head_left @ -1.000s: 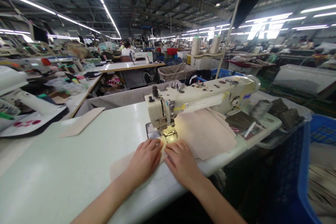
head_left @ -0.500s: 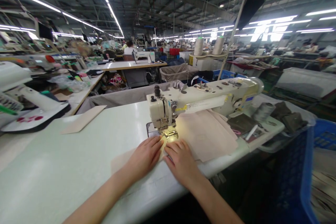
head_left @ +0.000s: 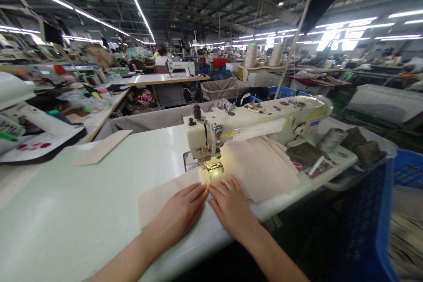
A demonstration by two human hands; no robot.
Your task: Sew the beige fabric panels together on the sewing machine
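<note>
My left hand [head_left: 176, 216] lies flat on a pale pink fabric piece [head_left: 165, 200] on the white sewing table [head_left: 72, 198], its fingertips close to the presser foot [head_left: 213, 166] of a cream industrial sewing machine [head_left: 264, 121]. My right hand [head_left: 229, 207] rests flat just beside it, over the fabric's edge near the foot. Both hands press down, with fingers together and nothing gripped. To the right, a stack of similar pink fabric [head_left: 261, 167] lies under the machine arm. The needle area is partly hidden by the machine head.
A beige fabric piece [head_left: 102, 146] lies at the table's far left. Dark olive fabric pieces [head_left: 304, 154] and a grey thread cone [head_left: 332, 140] sit to the right. A blue crate [head_left: 373, 220] stands at the right edge. Other sewing stations fill the hall behind.
My left hand has slid back toward me, and more of the pale fabric piece now shows around it. My right hand has barely moved.
</note>
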